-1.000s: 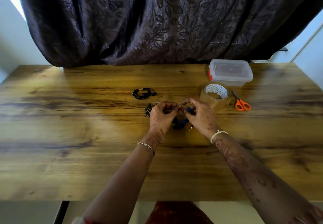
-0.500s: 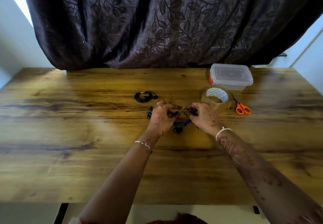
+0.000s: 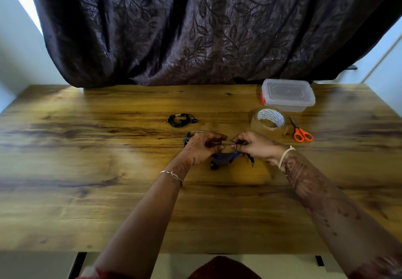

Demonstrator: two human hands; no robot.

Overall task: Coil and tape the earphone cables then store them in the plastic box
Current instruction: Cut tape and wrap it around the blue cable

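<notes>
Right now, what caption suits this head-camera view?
Left hand and right hand pinch a blue earphone cable over a wooden table, near a clear tape roll, orange scissors and lidded plastic box.

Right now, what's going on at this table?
A person's left hand and right hand pinch a bundled blue earphone cable over the wooden table, apparently taping it. A coiled black earphone set lies beyond. The tape roll, orange scissors and closed plastic box sit to the right.
</notes>
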